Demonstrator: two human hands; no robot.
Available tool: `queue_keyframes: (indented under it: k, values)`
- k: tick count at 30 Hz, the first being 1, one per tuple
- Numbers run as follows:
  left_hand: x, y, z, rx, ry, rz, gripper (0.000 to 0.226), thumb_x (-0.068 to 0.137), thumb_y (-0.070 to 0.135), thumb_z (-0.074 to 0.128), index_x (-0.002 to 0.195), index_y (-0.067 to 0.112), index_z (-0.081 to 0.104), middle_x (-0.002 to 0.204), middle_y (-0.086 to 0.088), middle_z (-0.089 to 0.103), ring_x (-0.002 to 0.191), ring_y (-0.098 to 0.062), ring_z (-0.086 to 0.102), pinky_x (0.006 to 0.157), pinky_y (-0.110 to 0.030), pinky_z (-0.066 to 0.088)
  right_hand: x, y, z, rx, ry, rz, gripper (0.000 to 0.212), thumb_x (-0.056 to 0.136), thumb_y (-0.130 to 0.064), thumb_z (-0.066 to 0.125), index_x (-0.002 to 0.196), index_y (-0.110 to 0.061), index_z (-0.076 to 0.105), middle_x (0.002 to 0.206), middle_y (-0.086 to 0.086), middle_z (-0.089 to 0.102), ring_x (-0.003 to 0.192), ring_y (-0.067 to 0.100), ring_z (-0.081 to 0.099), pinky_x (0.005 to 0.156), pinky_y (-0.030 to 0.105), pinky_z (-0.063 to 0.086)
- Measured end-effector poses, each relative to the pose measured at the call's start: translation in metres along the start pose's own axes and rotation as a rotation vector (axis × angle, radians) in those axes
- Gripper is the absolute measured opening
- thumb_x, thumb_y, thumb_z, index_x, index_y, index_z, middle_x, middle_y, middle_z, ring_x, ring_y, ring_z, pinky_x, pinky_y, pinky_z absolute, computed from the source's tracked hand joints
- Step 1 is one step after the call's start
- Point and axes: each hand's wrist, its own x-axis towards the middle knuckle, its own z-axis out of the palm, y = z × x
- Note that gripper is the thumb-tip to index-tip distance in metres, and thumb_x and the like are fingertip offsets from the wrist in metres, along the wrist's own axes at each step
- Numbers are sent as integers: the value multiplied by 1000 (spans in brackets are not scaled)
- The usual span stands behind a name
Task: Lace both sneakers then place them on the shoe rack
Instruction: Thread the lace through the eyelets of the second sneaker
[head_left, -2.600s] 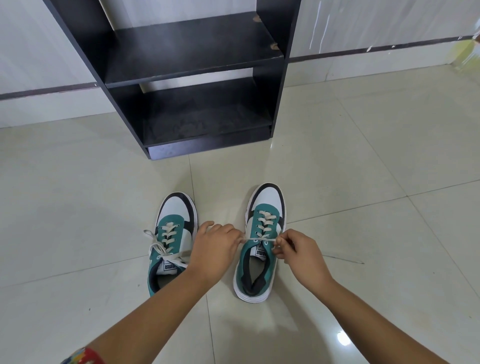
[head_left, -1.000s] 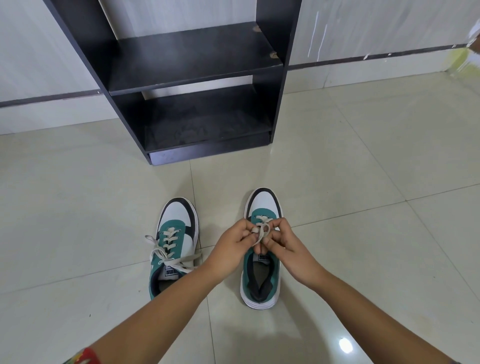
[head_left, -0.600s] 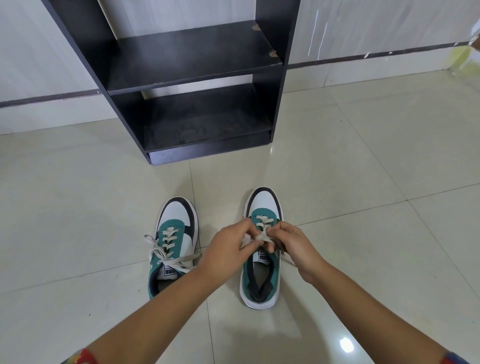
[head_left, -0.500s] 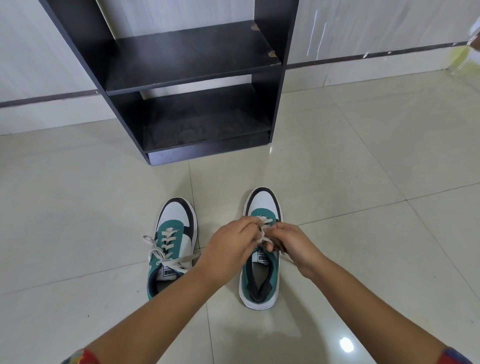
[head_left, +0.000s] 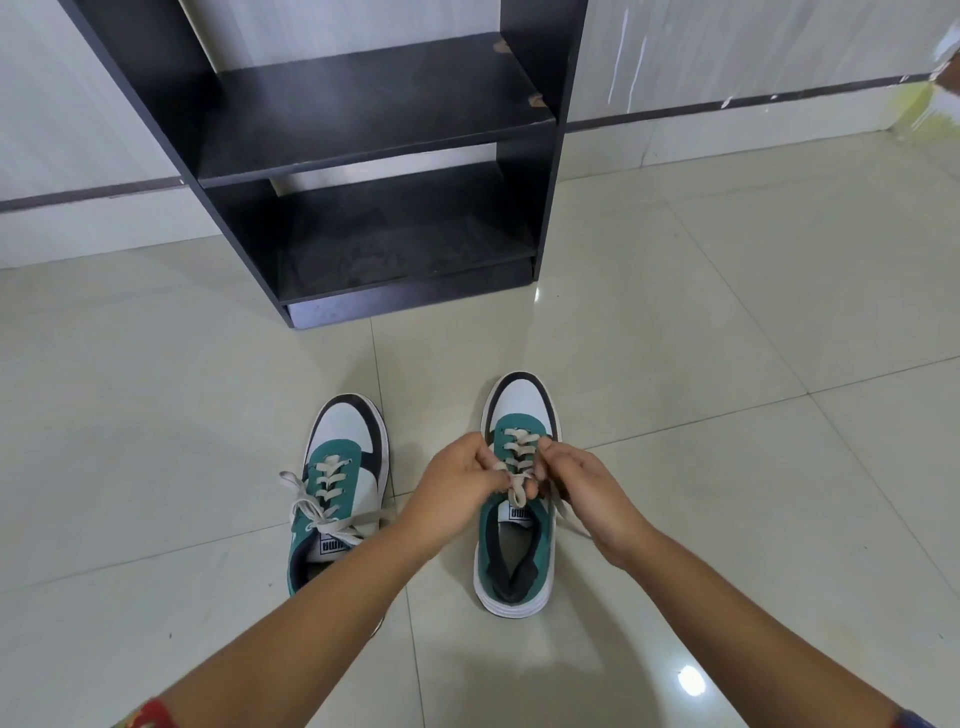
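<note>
Two green, white and black sneakers stand side by side on the tiled floor, toes pointing at the rack. The left sneaker (head_left: 340, 467) has its cream lace tied in a loose bow. Over the right sneaker (head_left: 519, 551) both hands pinch the cream lace (head_left: 517, 488) above the tongue. My left hand (head_left: 457, 488) grips one strand from the left, my right hand (head_left: 576, 483) grips the other from the right; a short lace end hangs between them. The black shoe rack (head_left: 374, 156) stands farther ahead with two bare shelves.
Glossy beige floor tiles (head_left: 753, 415) spread all around the shoes. A pale wall with a dark stripe (head_left: 753, 98) runs behind the rack. Something yellowish (head_left: 930, 109) sits at the far right edge.
From holding the lace ends stretched apart, my hands came together over the right sneaker and have been working the lace into a knot, now slightly apart with a strand crossing between them.
</note>
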Motion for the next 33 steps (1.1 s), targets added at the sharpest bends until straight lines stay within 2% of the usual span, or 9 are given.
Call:
queue_keyframes:
  k: [5,7,11,17,19,21,23,27,33]
  values:
    - [4,0,-4,-367,-63,-264,22,82,3,61,67,13,48,58,-3,46,42,-8,33,41,-19,25,-16,16,-6,-670,296,-350,47,86,-59,40,77,-18,61,90,-9,52,88,2,51,76,16,41]
    - [3,-2,-2,-350,-56,-256,19,82,7,63,69,13,50,57,-3,46,44,-9,35,43,-20,28,-24,15,-4,-742,284,-341,45,82,-64,41,73,-22,55,81,-9,53,76,5,52,65,19,41]
    - [-5,1,1,-324,-34,-222,14,83,11,64,73,12,54,59,-1,56,50,-10,48,47,-20,37,-23,16,2,-560,130,-288,36,88,-38,57,64,-13,47,57,-3,46,55,9,41,54,31,34]
    - [-7,-15,-8,-489,165,-243,15,88,9,58,76,10,49,97,-16,71,80,-27,67,71,-35,50,-27,18,-5,-177,167,-105,40,82,-14,55,47,-19,36,48,-7,29,47,8,26,47,19,22]
    - [-6,-21,-11,-613,167,-290,13,91,10,55,80,10,48,90,-8,72,74,-19,67,71,-31,48,-29,25,-7,-59,207,-13,36,82,-13,51,47,-19,41,48,-4,34,49,12,29,47,19,25]
    - [-6,-25,-10,-668,142,-328,11,93,12,53,82,12,49,75,3,75,64,-9,67,67,-25,45,-32,28,-8,73,212,30,17,78,-14,49,65,-10,59,57,-2,51,54,13,42,51,21,34]
    - [-4,-28,-7,-739,122,-356,4,93,13,52,92,9,51,65,4,75,52,-5,63,56,-21,45,-30,26,-6,264,158,20,23,82,-10,44,82,-1,65,71,-2,64,59,11,52,51,24,38]
    - [0,-27,-5,-717,171,-375,23,94,12,50,112,-2,55,51,7,68,34,-2,46,35,-14,38,-25,17,-3,438,188,56,37,89,-5,33,58,-11,52,56,1,54,51,18,46,52,29,37]
    - [-1,-35,-3,-568,214,-348,8,93,10,51,87,6,51,80,-5,68,37,-6,35,39,-19,40,-27,27,-14,513,348,185,35,86,-3,35,53,-16,35,49,-1,41,46,17,37,52,30,32]
